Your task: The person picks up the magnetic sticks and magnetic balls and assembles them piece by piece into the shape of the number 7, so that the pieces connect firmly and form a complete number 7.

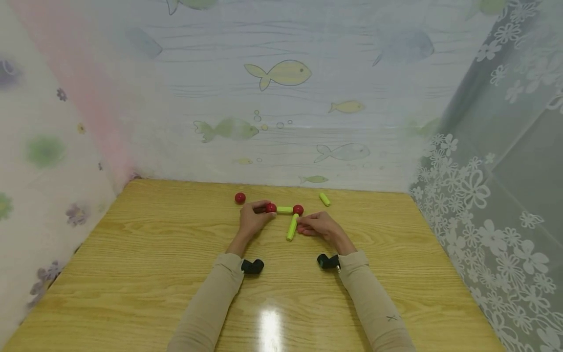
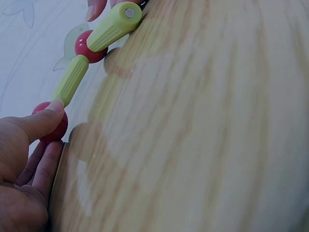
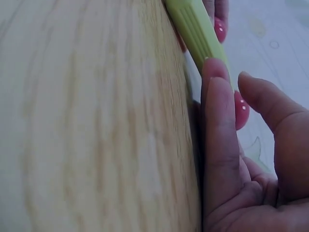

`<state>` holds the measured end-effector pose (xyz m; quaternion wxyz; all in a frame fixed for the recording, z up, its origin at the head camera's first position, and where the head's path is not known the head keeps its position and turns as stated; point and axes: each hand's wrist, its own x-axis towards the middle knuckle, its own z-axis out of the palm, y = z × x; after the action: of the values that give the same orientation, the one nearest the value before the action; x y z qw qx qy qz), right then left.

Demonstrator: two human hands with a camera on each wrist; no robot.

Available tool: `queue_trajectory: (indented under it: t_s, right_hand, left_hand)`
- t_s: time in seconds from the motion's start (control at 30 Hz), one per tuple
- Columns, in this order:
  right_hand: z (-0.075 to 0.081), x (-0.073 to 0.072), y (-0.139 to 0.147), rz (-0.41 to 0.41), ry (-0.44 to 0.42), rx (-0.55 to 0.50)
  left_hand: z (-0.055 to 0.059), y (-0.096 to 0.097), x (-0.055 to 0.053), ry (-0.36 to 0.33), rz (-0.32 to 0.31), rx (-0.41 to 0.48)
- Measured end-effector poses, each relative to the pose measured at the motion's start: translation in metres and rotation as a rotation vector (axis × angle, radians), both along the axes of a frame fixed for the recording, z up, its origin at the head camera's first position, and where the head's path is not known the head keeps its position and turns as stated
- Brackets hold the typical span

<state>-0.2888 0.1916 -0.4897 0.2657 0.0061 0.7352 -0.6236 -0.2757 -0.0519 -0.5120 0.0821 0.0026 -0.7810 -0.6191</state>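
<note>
My left hand (image 1: 252, 221) grips a red ball (image 1: 270, 209) between thumb and fingers. A short yellow-green rod (image 1: 285, 210) joins that ball to a second red ball (image 1: 298, 210). From the second ball another yellow-green rod (image 1: 292, 229) slants toward the near side, its free end showing a round metal disc in the left wrist view. Beside this rod is my right hand (image 1: 324, 226), fingers extended with their tips against it. In the right wrist view the right thumb (image 3: 270, 99) stands apart from the rod.
A loose red ball (image 1: 240, 198) lies at the back left of the wooden table (image 1: 154, 254). Another yellow-green rod (image 1: 324, 199) lies at the back right. Patterned curtains (image 1: 281, 98) stand behind and at both sides. Each wrist carries a black camera (image 1: 252, 267).
</note>
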Motion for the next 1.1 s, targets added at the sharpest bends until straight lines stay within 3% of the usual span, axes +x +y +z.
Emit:
queue_trajectory:
  t_s: [0.3,0.47,0.9,1.1]
  right_hand:
    - [-0.002,0.001,0.009,0.086,0.035,-0.008]
    - [0.002,0.003,0.013,0.083,0.094,0.036]
    - [0.007,0.0,0.021,-0.061,0.24,0.184]
    - [0.009,0.001,0.027,-0.124,0.286,0.19]
  left_hand:
    - [-0.001,0.0,0.002,-0.01,0.004,-0.008]
    - [-0.002,0.0,0.002,-0.011,0.008,-0.006]
    - [-0.002,0.0,0.0,0.001,0.003,0.003]
    - [-0.002,0.0,-0.003,-0.002,0.009,-0.003]
